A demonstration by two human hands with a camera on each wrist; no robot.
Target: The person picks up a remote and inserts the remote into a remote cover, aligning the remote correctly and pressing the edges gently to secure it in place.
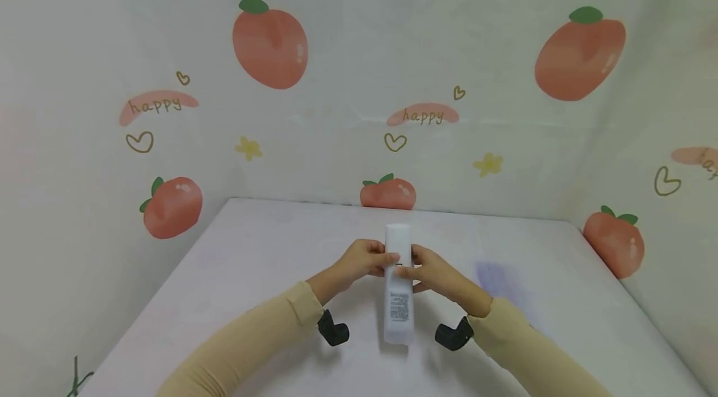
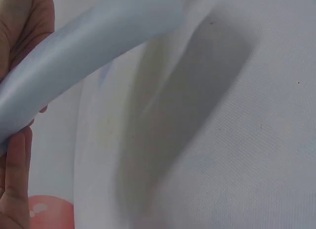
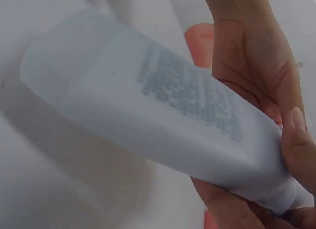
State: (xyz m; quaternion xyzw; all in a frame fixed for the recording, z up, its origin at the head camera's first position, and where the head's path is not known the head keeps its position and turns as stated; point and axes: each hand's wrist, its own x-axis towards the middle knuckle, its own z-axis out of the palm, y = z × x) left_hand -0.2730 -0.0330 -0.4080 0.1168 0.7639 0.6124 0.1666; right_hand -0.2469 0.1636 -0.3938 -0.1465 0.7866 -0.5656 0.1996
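Observation:
A tall white bottle (image 1: pixel 399 290) is held up between both hands in the head view, its long axis pointing away over the table. My left hand (image 1: pixel 357 261) grips its left side, thumb across the upper face. From the right, my right hand (image 1: pixel 442 273) holds it a little lower, with its thumb also on that face. A block of small dark print covers part of the bottle (image 3: pixel 163 100) in the right wrist view. Its smooth plain side (image 2: pixel 74 51) fills the upper left of the left wrist view. Fingers behind the bottle are partly hidden.
The white table (image 1: pixel 269 241) carries the bottle's shadow and a faint purple stain (image 1: pixel 501 283) on the right. A pale curtain (image 1: pixel 336 48) printed with red fruit stands behind and at the sides. Black camera mounts (image 1: pixel 335 330) project from both wrists.

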